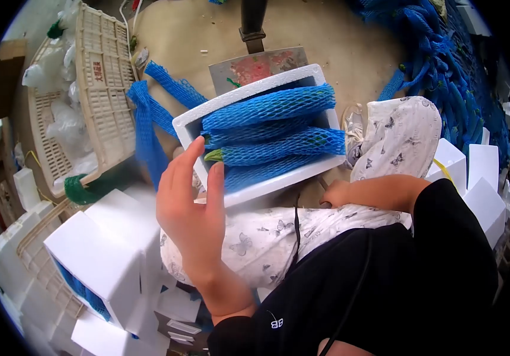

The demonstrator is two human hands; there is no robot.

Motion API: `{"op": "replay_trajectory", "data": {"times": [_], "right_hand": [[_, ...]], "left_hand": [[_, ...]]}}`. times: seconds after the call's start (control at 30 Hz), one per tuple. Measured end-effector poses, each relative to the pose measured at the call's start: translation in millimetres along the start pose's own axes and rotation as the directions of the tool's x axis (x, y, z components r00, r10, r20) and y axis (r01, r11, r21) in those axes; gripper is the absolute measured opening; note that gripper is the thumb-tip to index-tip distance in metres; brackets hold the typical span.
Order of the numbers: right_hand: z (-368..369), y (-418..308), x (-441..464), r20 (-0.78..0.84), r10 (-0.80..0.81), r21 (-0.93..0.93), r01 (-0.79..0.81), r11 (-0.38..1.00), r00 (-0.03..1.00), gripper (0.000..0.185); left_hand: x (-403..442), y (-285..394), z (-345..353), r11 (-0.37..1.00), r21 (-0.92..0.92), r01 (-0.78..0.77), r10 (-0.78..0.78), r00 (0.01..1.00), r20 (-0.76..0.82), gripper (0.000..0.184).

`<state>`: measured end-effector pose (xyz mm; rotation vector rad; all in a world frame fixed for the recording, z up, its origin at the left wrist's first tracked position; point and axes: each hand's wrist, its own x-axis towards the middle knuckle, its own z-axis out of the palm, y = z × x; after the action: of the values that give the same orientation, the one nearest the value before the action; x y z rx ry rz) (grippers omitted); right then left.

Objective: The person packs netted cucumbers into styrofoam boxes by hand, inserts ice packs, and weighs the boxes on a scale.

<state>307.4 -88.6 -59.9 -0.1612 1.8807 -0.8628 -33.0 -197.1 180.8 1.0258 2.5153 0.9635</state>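
A white foam box (249, 90) stands tilted in front of me, with several items in blue netting (267, 110) lying side by side in it. A green tip (214, 155) pokes out of one net at the left end. My left hand (191, 190) is raised at the box's left near corner, thumb and fingers apart, with nothing between them. At the box's near right side, my right hand (335, 194) rests low by my patterned trouser leg. Its fingers are mostly hidden behind the forearm and cloth.
Plastic crates (108, 83) with clear bags stand at the left. White foam boxes (97, 240) are stacked at the lower left, others (483, 202) at the right. A pile of blue netted items (445, 65) fills the upper right. A metal plate on a post is behind the box.
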Motion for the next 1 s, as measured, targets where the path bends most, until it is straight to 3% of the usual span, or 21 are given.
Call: {"op": "replay_trajectory", "data": {"times": [0.07,0.13,0.2,0.27,0.33,0.37,0.4,0.47,0.53,0.57,0.63,0.67,0.73,0.77,0.87,0.9,0.93,0.97,1.0], "right_hand": [[-15,-18,-14,0.017,0.02,-0.059,-0.019,0.998,1.0,0.03],[-12,-19,-12,0.01,0.036,-0.165,-0.034,0.986,0.999,0.029],[-11,-21,-7,-0.026,0.076,-0.244,-0.08,0.967,0.997,0.029],[-24,-54,-23,0.008,0.17,-0.345,-0.157,0.926,0.985,0.031],[-15,-60,-30,-0.12,0.034,-0.433,-0.083,0.898,0.992,0.029],[-40,-80,-57,-0.223,-0.07,-0.388,-0.023,0.921,0.972,0.028],[-71,-101,-88,-0.324,-0.167,-0.353,0.045,0.935,0.931,0.027],[-99,-94,-100,-0.736,-0.3,-0.381,-0.005,0.924,0.606,0.025],[-128,-73,-100,-0.894,-0.123,-0.184,-0.103,0.977,0.43,0.021],[-131,-62,-93,-0.897,-0.124,-0.183,-0.102,0.978,0.425,0.021],[-130,-37,-69,-0.749,0.094,-0.078,-0.229,0.97,0.656,0.019],[-128,-36,-62,-0.75,0.097,-0.072,-0.226,0.971,0.655,0.019],[-117,-32,-52,-0.865,0.018,-0.121,-0.243,0.963,0.502,0.02],[-118,-31,-54,-0.878,-0.003,-0.121,-0.216,0.969,0.478,0.027],[-121,-34,-67,-0.821,-0.008,-0.12,-0.159,0.98,0.571,0.04],[-127,-43,-76,-0.817,0.0,-0.11,-0.157,0.982,0.576,0.04],[-136,-56,-83,-0.901,-0.172,-0.203,-0.037,0.978,0.399,0.043],[-141,-66,-84,-0.929,-0.322,-0.316,0.062,0.947,0.184,0.047],[-146,-72,-78,-0.929,-0.321,-0.312,0.075,0.947,0.184,0.047]], "left_hand": [[-10,4,-4,0.992,-0.108,0.073,-0.082,0.993,-0.086,0.029],[-18,-3,0,0.995,-0.081,0.054,-0.068,0.981,-0.18,0.028],[-32,-8,11,0.991,-0.011,0.133,-0.133,0.969,-0.206,0.026],[-49,-24,27,0.992,0.083,0.09,-0.079,0.988,-0.129,0.025],[-67,-42,49,0.979,0.177,0.103,-0.098,0.994,-0.04,0.02],[-74,-39,56,0.955,0.236,0.183,-0.211,0.973,0.099,0.019],[-77,-48,71,0.922,0.336,0.193,-0.27,0.942,0.199,0.022],[-89,-93,112,0.866,0.499,-0.017,-0.113,0.967,0.229,0.041],[-88,-99,130,0.794,0.606,-0.047,-0.157,0.947,0.279,0.062],[-83,-92,126,0.791,0.609,-0.051,-0.153,0.948,0.279,0.062],[-70,-77,114,0.792,0.607,-0.057,-0.253,0.876,0.412,0.069],[-67,-79,114,0.79,0.61,-0.062,-0.253,0.873,0.417,0.069],[-62,-81,120,0.826,0.543,-0.152,-0.14,0.878,0.459,0.07],[-60,-76,119,0.827,0.541,-0.152,-0.143,0.874,0.464,0.07],[-55,-64,102,0.929,0.355,0.107,-0.271,0.849,0.453,0.072],[-48,-57,92,0.941,0.326,0.094,-0.233,0.878,0.418,0.071],[-36,-49,79,0.931,0.291,0.222,-0.354,0.749,0.56,0.063],[-30,-51,72,0.93,0.143,0.339,-0.349,0.689,0.634,0.06],[-28,-51,61,0.889,0.007,0.458,-0.332,0.634,0.699,0.056]]}}
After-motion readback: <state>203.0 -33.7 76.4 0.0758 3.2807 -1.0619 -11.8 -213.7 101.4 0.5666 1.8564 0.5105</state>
